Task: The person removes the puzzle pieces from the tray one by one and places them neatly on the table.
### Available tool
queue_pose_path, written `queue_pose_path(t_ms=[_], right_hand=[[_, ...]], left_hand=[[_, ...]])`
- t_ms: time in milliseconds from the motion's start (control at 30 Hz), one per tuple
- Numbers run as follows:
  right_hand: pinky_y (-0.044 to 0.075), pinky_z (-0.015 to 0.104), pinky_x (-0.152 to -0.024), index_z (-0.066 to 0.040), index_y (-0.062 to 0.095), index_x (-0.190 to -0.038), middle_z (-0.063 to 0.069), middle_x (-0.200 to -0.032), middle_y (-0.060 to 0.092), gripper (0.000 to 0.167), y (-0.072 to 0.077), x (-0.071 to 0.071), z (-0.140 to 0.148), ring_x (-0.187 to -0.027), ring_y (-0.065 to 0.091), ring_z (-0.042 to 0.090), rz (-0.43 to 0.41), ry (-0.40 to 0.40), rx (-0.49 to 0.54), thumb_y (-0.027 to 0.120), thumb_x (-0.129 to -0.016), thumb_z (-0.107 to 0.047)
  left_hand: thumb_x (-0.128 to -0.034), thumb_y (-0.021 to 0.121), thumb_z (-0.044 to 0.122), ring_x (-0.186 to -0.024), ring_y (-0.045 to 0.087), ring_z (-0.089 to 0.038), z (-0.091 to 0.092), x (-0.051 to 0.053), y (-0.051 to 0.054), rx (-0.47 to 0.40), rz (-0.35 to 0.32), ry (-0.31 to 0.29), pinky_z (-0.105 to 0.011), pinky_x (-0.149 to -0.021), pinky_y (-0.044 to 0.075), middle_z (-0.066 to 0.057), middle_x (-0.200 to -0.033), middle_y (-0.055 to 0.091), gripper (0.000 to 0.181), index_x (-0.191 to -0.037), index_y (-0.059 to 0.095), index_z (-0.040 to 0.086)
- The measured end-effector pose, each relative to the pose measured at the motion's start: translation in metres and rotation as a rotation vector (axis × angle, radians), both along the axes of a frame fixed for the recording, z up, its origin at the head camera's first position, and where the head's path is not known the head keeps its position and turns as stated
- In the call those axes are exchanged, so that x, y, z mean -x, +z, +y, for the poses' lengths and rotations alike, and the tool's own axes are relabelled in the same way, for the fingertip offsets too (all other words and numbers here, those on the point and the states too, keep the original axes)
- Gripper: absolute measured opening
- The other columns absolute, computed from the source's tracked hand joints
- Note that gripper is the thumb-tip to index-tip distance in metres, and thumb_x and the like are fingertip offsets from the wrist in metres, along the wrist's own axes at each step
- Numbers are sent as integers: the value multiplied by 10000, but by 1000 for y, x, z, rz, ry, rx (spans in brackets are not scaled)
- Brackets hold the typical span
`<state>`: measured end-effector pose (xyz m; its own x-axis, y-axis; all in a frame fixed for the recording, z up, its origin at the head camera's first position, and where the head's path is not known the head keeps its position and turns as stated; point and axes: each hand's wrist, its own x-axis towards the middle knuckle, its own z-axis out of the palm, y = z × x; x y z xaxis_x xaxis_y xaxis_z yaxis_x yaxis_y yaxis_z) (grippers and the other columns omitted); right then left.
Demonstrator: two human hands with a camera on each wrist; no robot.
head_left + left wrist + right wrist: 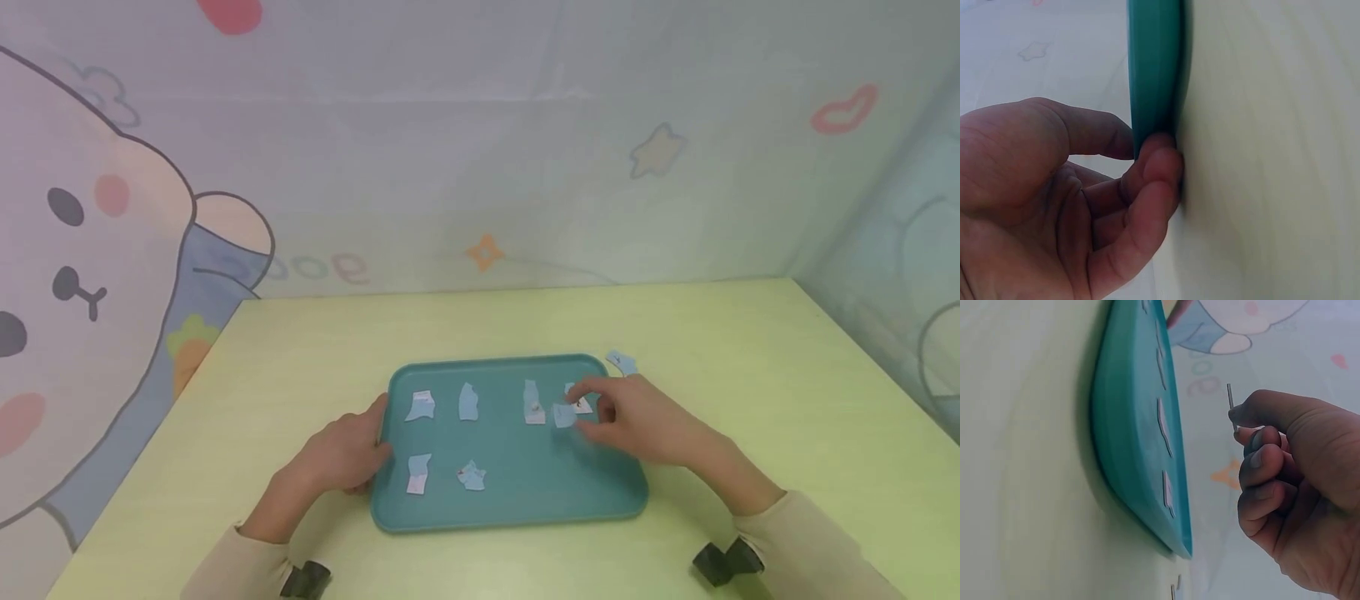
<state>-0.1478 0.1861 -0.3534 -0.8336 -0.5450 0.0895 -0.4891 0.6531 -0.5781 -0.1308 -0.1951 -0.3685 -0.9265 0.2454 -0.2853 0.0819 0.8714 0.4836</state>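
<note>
My left hand [341,450] grips the left rim of a teal tray [517,500]; in the left wrist view the thumb lies on one side of the rim and curled fingers on the other. Over the tray's right part, my right hand [648,419] pinches a small light-blue puzzle piece [562,416] between thumb and index finger. The right wrist view shows this held piece [1230,397] edge-on, apart from the tray. A pale piece [582,406] lies partly hidden behind the right fingers. Left of it is a tall blue and white piece [533,403].
More pieces lie apart on the tray: upper left [422,405], upper middle [468,402], lower left [418,474] and an irregular one [472,476]. Beyond the tray's far right corner, a piece [621,362] lies on the yellow table [712,350]. A printed cloth hangs behind.
</note>
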Motion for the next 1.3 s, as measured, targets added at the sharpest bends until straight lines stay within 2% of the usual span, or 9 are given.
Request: queue_pose_path(t_ms=[300,500,733,967,1300], right_hand=[[434,275,-474,-90,673,-1251,-64,-586,459,286,7,9,18,-457,445,95,-93,-95,5,730,-973,-122],[452,294,-483,-111,664,-1284,-46,-590,477,304,8,13,28,-459,482,127,-113,-137,-16,719,-986,-142],[431,305,-497,-114,653,-1340,-40,-602,515,344,9,18,41,-469,495,145,-73,-181,-24,703,-1004,-175],[424,299,-523,-149,657,-1330,-41,-590,515,319,9,22,52,-478,506,152,-55,-218,-37,685,-1015,-192],[411,299,-512,-103,617,-1367,-28,-607,515,350,9,29,64,-502,514,159,-48,-246,-77,659,-1028,-176]], left_hand=[[-986,503,64,-473,537,-146,-3,-3,-1,3,0,5,-285,-494,407,-45,-579,566,754,-1631,161,-124],[-982,501,64,-477,537,-147,-3,-4,-1,2,8,-5,-289,-494,408,-44,-582,565,754,-1625,161,-136],[-980,500,65,-472,524,-142,-2,-4,0,10,20,-10,-286,-492,393,-36,-567,553,753,-1624,167,-138],[-982,504,67,-477,527,-141,-2,-5,-1,8,17,-8,-285,-497,396,-40,-580,558,751,-1624,169,-134],[-986,507,62,-478,530,-145,-3,-5,-1,5,3,3,-286,-499,412,-52,-603,566,755,-1630,160,-122]])
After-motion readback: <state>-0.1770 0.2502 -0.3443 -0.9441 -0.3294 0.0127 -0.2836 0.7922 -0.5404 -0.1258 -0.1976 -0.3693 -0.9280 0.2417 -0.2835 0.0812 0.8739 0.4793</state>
